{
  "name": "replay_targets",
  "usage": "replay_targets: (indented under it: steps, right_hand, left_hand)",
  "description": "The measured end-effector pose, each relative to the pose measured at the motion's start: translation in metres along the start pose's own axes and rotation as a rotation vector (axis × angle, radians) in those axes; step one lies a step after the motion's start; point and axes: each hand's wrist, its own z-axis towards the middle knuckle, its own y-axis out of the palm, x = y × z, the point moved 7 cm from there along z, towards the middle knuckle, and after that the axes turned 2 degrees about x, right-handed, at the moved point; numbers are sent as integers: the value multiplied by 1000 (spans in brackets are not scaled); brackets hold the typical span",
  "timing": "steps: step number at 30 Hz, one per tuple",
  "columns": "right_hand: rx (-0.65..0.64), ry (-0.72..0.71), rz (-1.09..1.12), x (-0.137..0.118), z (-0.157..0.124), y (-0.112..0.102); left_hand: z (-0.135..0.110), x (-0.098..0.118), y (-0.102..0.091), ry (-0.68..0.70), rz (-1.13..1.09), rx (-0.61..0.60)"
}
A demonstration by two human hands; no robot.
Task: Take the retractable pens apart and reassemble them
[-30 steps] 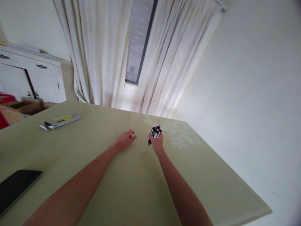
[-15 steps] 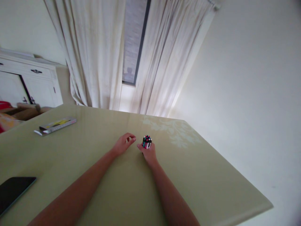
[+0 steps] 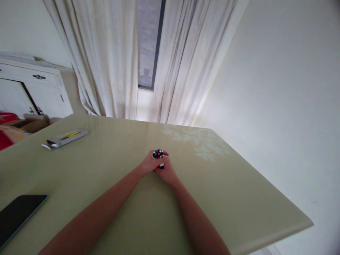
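Note:
A bundle of pens [image 3: 158, 153] with black, white, pink and teal ends stands upright near the middle of the table [image 3: 111, 148]. My left hand [image 3: 150, 163] wraps round the bundle from the left, its thumb lying across the near side. From below and the right, my right hand [image 3: 166, 173] is closed round the lower part of the same pens. The two hands touch, and the fingers on the far side are mostly hidden.
An opened flat carton [image 3: 69, 137] lies at the table's back left. At the left front is a dark phone or tablet [image 3: 20, 212]. Boxes [image 3: 33, 124] and a white cabinet [image 3: 45, 94] stand beyond the left edge; curtains [image 3: 106, 63] hang behind.
My left hand has moved right and closed round the pens, which my right hand held alone before. The pens have shifted slightly left, and the view has tilted a little.

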Motion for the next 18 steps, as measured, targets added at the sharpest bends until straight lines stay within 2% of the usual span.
replay_targets:
  steps: [3,5,8,12,14,16,18]
  right_hand:
    - [11,57,9,2,-1,-2]
    - [31,70,0,5,-2,-4]
    - [19,79,-10,8,-2,-4]
    - [-32,33,-84,6,-1,0]
    - [-39,12,-122,4,-1,2]
    - [-42,6,-147,2,-1,3]
    - [-44,1,-159,0,-1,3]
  left_hand:
    - [10,12,-29,-72,0,135]
    - [16,26,-62,-97,63,193]
    - [19,37,-131,-192,230,287]
    - [9,39,-231,-363,590,440]
    - [2,39,-268,-429,764,483]
    - [-4,39,-294,-466,898,495]
    - [-7,37,-309,-467,991,485]
